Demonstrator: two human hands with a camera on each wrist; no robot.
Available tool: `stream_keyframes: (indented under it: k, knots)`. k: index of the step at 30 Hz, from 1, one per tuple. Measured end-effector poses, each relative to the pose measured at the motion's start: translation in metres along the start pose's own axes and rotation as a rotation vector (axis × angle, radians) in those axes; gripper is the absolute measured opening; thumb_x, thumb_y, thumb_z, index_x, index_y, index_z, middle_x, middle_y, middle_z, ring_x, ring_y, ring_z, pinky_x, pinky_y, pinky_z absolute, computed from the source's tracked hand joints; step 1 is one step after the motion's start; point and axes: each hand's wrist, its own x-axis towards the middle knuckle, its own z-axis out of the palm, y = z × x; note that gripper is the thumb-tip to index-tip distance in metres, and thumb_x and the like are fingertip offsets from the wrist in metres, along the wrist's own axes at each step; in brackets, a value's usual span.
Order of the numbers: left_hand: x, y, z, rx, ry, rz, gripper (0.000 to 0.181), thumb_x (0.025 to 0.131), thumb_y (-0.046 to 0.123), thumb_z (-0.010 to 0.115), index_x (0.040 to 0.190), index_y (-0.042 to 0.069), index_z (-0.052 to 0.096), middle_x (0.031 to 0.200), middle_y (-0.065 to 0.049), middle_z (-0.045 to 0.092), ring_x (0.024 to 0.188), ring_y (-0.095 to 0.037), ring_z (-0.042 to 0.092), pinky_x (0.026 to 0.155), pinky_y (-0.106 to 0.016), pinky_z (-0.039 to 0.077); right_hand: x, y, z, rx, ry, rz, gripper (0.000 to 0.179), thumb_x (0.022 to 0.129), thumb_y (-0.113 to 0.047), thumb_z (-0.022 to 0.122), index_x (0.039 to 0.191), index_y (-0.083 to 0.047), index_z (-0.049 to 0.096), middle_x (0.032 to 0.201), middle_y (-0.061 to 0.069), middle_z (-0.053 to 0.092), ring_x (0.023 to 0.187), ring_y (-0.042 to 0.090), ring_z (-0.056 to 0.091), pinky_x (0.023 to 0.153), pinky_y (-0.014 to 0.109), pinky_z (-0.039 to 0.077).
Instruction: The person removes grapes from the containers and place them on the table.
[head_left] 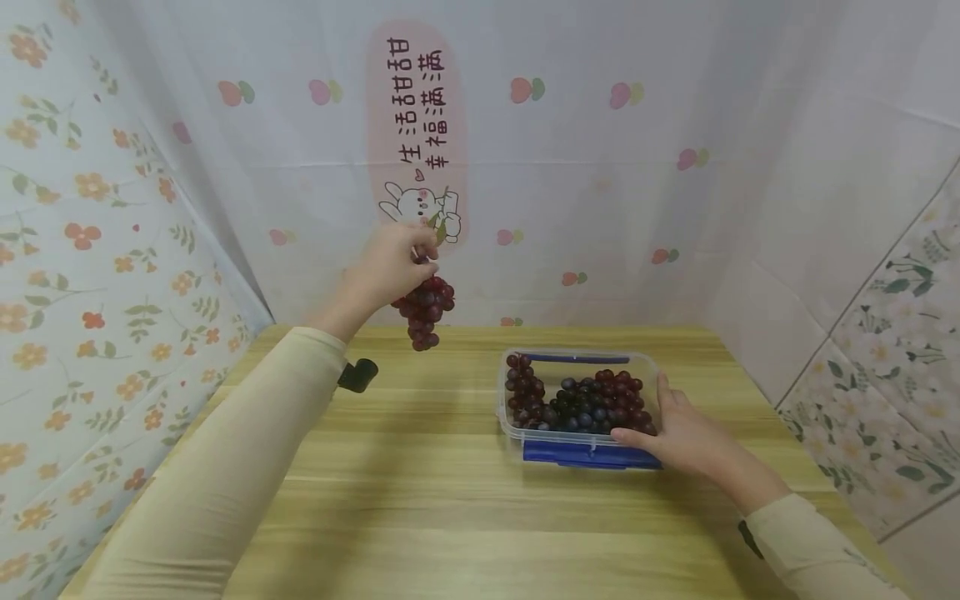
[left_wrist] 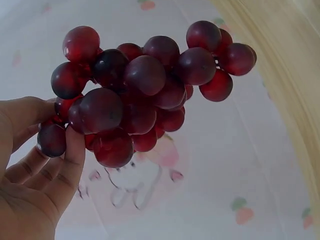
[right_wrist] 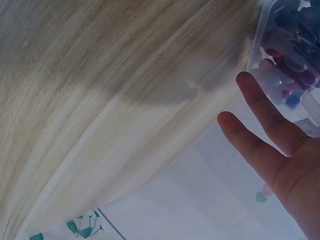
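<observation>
My left hand (head_left: 405, 254) pinches the top of a bunch of dark red grapes (head_left: 426, 308), which hangs over the back of the table. In the left wrist view the glossy bunch (left_wrist: 145, 85) spreads out from the thumb and fingers. A clear plastic box (head_left: 506, 421) with blue clips stands on the table to the right, its top uncovered. Inside are red grapes (head_left: 525, 392) at the left and right and darker grapes (head_left: 581, 408) in the middle. My right hand (head_left: 682, 429) lies at the box's right front corner, thumb along the front rim, fingers straight beside the wall.
The wooden table (head_left: 420, 517) ends at a white curtain (head_left: 600, 200) with fruit prints and a rabbit picture. Flowered cloth (head_left: 97, 275) borders the left side, and a patterned panel (head_left: 900, 375) stands at the right. Dark wrist cameras (head_left: 358, 375) sit on both sleeves.
</observation>
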Motion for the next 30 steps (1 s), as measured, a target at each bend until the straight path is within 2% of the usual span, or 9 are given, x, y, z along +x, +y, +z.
stream_keyframes:
  k: [11,17,21,26,30]
  knots:
    - [-0.016,-0.061,-0.012,0.004,-0.064,-0.163,0.018,0.098,0.008,0.067,0.107,-0.006,0.075,0.107,-0.025,0.071,0.099,-0.038,0.064,0.091,-0.052,0.057,-0.001,0.003,-0.005,-0.015,-0.012,-0.001,0.138,0.092,-0.086,0.052,0.163,0.009,-0.018,0.164,0.048,0.016,0.133,0.067,0.049,0.087,0.067,0.056]
    - [-0.035,-0.104,-0.014,0.011,-0.117,-0.235,0.02,0.097,0.009,0.067,0.108,-0.007,0.074,0.107,-0.026,0.069,0.1,-0.039,0.061,0.089,-0.053,0.054,0.0,0.007,-0.008,-0.051,-0.033,0.009,0.138,0.092,-0.086,0.051,0.163,0.009,-0.019,0.163,0.049,0.017,0.131,0.067,0.051,0.082,0.065,0.057]
    - [-0.049,-0.13,-0.016,0.031,-0.152,-0.299,0.022,0.099,0.011,0.066,0.111,-0.006,0.073,0.109,-0.026,0.068,0.101,-0.04,0.061,0.089,-0.054,0.053,0.002,0.008,-0.006,-0.048,-0.034,0.01,0.138,0.092,-0.087,0.051,0.163,0.008,-0.02,0.164,0.048,0.016,0.132,0.067,0.05,0.086,0.067,0.056]
    - [-0.062,-0.153,-0.018,0.046,-0.173,-0.349,0.023,0.099,0.01,0.064,0.112,-0.008,0.072,0.109,-0.029,0.066,0.103,-0.043,0.06,0.089,-0.056,0.052,0.003,0.007,-0.005,-0.05,-0.011,-0.008,0.137,0.092,-0.085,0.052,0.163,0.009,-0.017,0.163,0.048,0.019,0.131,0.066,0.052,0.088,0.069,0.055]
    - [-0.075,-0.169,-0.011,0.044,-0.185,-0.37,0.024,0.099,0.011,0.066,0.11,-0.01,0.072,0.111,-0.032,0.067,0.106,-0.046,0.061,0.091,-0.059,0.052,0.004,0.007,-0.005,-0.055,-0.013,-0.007,0.137,0.092,-0.085,0.052,0.164,0.01,-0.016,0.163,0.048,0.02,0.13,0.066,0.053,0.087,0.067,0.056]
